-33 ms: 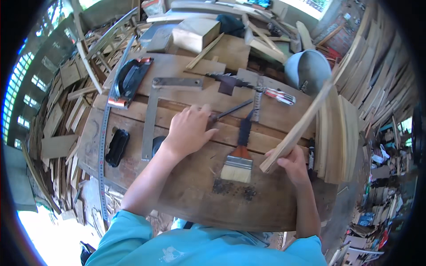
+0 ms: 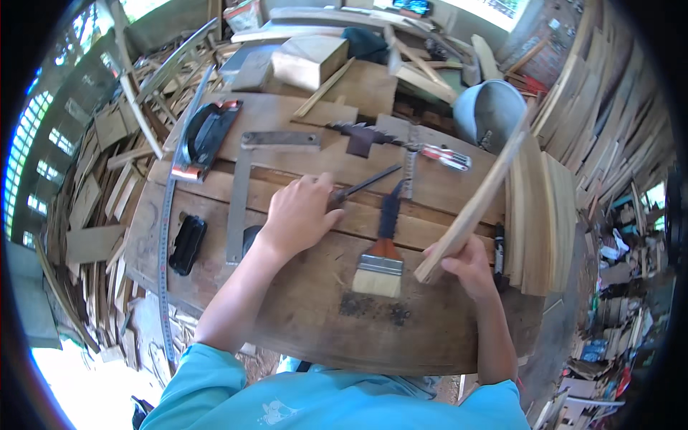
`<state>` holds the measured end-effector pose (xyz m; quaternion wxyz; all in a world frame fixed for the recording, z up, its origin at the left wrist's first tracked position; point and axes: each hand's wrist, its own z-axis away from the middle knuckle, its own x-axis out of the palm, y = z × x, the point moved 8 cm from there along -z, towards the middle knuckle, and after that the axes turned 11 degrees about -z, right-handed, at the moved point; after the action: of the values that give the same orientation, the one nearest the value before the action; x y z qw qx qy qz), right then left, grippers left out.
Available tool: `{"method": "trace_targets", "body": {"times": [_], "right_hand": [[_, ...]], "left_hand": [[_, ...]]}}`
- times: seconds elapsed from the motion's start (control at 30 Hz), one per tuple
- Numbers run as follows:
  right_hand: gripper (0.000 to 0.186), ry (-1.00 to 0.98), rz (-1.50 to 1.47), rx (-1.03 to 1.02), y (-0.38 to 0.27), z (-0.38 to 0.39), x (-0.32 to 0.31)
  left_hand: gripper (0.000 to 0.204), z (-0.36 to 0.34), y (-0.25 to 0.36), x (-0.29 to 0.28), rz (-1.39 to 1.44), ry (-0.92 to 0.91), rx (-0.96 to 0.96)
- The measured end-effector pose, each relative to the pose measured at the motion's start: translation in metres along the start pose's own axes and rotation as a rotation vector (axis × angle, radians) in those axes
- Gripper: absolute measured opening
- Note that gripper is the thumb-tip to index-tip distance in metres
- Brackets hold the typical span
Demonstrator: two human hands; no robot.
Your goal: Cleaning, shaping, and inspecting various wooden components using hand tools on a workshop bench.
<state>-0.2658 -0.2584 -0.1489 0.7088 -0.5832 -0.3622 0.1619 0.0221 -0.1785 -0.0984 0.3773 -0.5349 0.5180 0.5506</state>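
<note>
My left hand (image 2: 295,215) lies over the table with its fingers curled round the dark handle of a chisel-like tool (image 2: 371,182). Its narrow dark blade points up and to the right; the hand hides much of the handle. In my right hand (image 2: 469,265) is a long wooden strip (image 2: 479,198), gripped close to its near end and slanting away to the far right. Between the hands a wide paintbrush (image 2: 380,266) rests on the wood, pale bristles toward me. A metal square (image 2: 239,193) lies left of my left hand, partly covering a dark round thing.
The wooden table (image 2: 301,322) also bears a sanding block (image 2: 206,140), black case (image 2: 188,244), tape measure (image 2: 165,265), red-and-white tool (image 2: 446,156) and black marker (image 2: 499,247). A grey bucket (image 2: 469,115) and curved boards (image 2: 534,236) stand at right. Scrap wood surrounds the table.
The whole view has shifted slightly, moving table things a little left in the picture. More of the black marker shows beside my right hand. Both hands keep their grips.
</note>
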Motion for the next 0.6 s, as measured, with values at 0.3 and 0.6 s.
{"method": "trace_targets", "body": {"times": [0.3, 0.6], "right_hand": [[0.058, -0.087, 0.253, 0.239, 0.009, 0.003, 0.010], [0.053, -0.021, 0.630, 0.307, 0.000, 0.012, 0.014]], "left_hand": [[0.032, -0.005, -0.002, 0.011, 0.158, -0.011, 0.049], [0.031, -0.008, 0.010, 0.017, 0.716, -0.250, -0.019]]}}
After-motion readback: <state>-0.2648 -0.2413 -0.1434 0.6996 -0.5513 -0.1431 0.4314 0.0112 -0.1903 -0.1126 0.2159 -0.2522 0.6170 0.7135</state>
